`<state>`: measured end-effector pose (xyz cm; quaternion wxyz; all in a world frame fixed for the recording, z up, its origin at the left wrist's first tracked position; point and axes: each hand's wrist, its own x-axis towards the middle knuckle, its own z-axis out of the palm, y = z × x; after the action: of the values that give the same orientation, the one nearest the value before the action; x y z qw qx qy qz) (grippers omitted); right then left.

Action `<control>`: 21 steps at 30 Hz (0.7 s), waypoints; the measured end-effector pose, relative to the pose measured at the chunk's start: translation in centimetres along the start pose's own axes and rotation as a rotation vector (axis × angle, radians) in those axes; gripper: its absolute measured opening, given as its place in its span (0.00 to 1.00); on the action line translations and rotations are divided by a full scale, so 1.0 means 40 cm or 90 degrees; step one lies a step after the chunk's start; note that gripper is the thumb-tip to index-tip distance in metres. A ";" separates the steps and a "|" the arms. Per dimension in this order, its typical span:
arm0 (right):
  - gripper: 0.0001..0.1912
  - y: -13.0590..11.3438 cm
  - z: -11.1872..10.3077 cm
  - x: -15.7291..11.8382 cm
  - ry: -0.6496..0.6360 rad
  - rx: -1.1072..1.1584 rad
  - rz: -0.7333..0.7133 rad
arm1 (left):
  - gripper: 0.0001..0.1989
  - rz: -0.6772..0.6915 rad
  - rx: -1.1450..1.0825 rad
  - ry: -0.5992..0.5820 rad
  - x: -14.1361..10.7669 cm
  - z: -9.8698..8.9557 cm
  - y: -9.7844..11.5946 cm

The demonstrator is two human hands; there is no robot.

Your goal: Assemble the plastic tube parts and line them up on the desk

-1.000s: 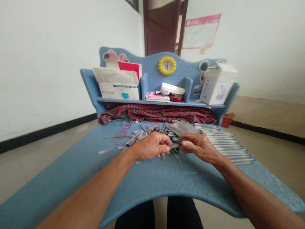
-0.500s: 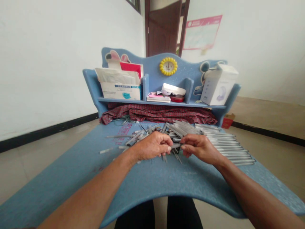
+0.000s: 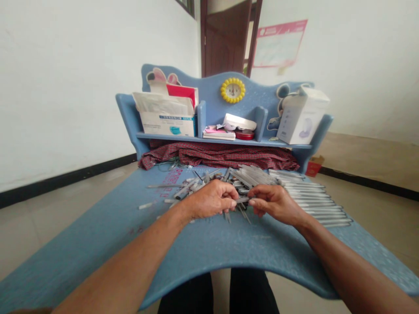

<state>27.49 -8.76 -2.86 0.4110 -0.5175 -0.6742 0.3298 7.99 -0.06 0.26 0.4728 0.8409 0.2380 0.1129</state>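
My left hand (image 3: pixel 213 199) pinches one end of a slim translucent pen part (image 3: pixel 242 200) between thumb and fingers. On its other end my right hand (image 3: pixel 274 202) is closed in a pinch, and the fingertips cover that tip. Just behind and below my hands spreads a loose pile of pen parts (image 3: pixel 188 188), clear tubes and dark pieces mixed. More clear tubes (image 3: pixel 248 175) lie bunched behind my right hand. To the right, pens with dark ends (image 3: pixel 316 201) lie side by side in a row.
A blue desk (image 3: pixel 209 248) carries everything, its front edge curving inward before my legs. At the back, a red checked cloth (image 3: pixel 229 156) lies under a shelf with a mask box (image 3: pixel 168 124), a red tin (image 3: pixel 244 135) and a white box (image 3: pixel 303 115).
My hands keep their pinch on the pen part, almost unmoved. The whole view has shifted very slightly.
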 end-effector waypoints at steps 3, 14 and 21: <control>0.16 0.000 0.002 0.001 -0.013 -0.005 -0.008 | 0.07 0.007 0.017 -0.002 0.000 -0.001 0.001; 0.22 -0.013 0.012 0.002 0.006 -0.013 0.061 | 0.05 0.147 0.261 0.078 0.006 0.011 -0.006; 0.17 0.001 0.027 0.002 0.034 0.076 0.056 | 0.06 0.217 0.347 0.099 0.003 0.018 -0.005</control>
<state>26.54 -8.70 -3.34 0.4443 -0.5296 -0.6186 0.3734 8.34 -0.45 -0.30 0.1851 0.9530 0.1509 0.1865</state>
